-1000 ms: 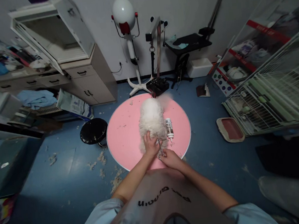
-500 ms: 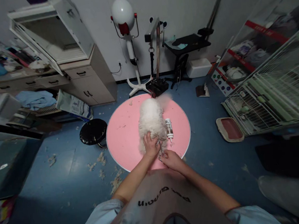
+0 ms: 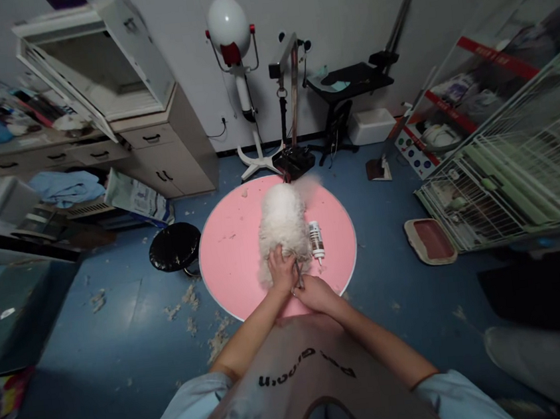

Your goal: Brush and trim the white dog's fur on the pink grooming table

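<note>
A white, fluffy dog (image 3: 283,212) stands on a round pink table (image 3: 230,261), its rear towards me and its head hidden. My left hand (image 3: 282,270) rests on the fur of its hindquarters with the fingers spread. Whether any fur is pinched under them is hidden. Just to the right, my right hand (image 3: 315,293) is closed around the handles of a pair of scissors (image 3: 300,278). The slim metal blades point up at the dog's rear, close beside my left hand. A white bottle with a brown label (image 3: 316,239) lies to the right of the dog.
A black stool (image 3: 174,246) stands left of the table, and fur clumps (image 3: 190,297) lie on the blue floor. Behind the table are a white-headed stand dryer (image 3: 229,31) and a post with a hanging strap (image 3: 283,112). Wire cages (image 3: 498,193) line the right side.
My right hand has shifted slightly left and up with the scissors, and its fingers look more closed round the handles. My left hand stays on the dog, which has barely moved.
</note>
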The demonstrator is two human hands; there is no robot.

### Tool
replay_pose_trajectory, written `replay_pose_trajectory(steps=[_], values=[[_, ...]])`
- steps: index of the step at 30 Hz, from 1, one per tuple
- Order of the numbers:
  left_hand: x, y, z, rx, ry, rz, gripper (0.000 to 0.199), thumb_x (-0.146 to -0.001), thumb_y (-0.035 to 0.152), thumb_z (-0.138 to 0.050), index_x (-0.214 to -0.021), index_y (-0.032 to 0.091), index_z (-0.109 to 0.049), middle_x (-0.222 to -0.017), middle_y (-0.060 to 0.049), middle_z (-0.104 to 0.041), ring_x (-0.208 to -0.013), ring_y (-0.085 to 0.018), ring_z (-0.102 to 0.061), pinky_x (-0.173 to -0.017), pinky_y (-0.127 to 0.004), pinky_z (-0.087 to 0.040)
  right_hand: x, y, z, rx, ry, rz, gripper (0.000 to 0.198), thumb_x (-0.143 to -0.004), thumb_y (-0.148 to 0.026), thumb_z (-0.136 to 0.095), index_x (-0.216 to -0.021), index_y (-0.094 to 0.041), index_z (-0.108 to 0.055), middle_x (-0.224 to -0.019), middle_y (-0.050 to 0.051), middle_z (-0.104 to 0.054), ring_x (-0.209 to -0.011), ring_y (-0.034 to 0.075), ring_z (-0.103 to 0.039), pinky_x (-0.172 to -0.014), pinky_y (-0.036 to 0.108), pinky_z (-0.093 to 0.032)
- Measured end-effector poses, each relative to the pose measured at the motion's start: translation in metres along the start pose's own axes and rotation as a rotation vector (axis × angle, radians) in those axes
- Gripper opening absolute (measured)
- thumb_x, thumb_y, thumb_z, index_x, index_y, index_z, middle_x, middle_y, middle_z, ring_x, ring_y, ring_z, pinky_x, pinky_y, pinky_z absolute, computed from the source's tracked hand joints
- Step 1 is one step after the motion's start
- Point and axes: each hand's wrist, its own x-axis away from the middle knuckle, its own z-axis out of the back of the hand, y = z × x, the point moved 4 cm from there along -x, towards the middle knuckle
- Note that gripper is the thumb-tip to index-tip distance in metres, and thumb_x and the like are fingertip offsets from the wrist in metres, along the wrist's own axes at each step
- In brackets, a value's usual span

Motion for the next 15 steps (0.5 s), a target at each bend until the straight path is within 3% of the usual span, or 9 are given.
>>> replay_pose_trajectory(steps=[7, 15], values=[[0.0, -0.001, 0.004, 0.039, 0.028, -0.021, 0.026, -0.074, 0.034, -0.066, -0.095, 0.021, -0.071, -0.137, -0.015, -0.037, -0.122, -0.037, -0.036, -0.097, -0.05, -0.036, 0.013, 0.004, 0.006, -0.09, -0.031, 0.082, 0.019, -0.078, -0.024, -0.049, -0.089, -0.016, -0.061, -0.079, 0.007, -0.067, -0.07, 0.017, -0.057, -0.058, 0.024, -0.029], [-0.005, -0.003, 0.006, 0.09, 0.032, -0.001, 0.023, -0.076, 0.037, -0.064, -0.086, 0.019, -0.072, -0.138, -0.015, -0.036, -0.124, -0.035, -0.035, -0.101, -0.048, -0.032, 0.03, 0.011, 0.007, -0.114, -0.058, 0.106, 0.015, -0.077, -0.027, -0.052, -0.082, -0.015, -0.06, -0.067, 0.0, -0.06, -0.057, 0.01, -0.046, -0.053, 0.022, -0.024]])
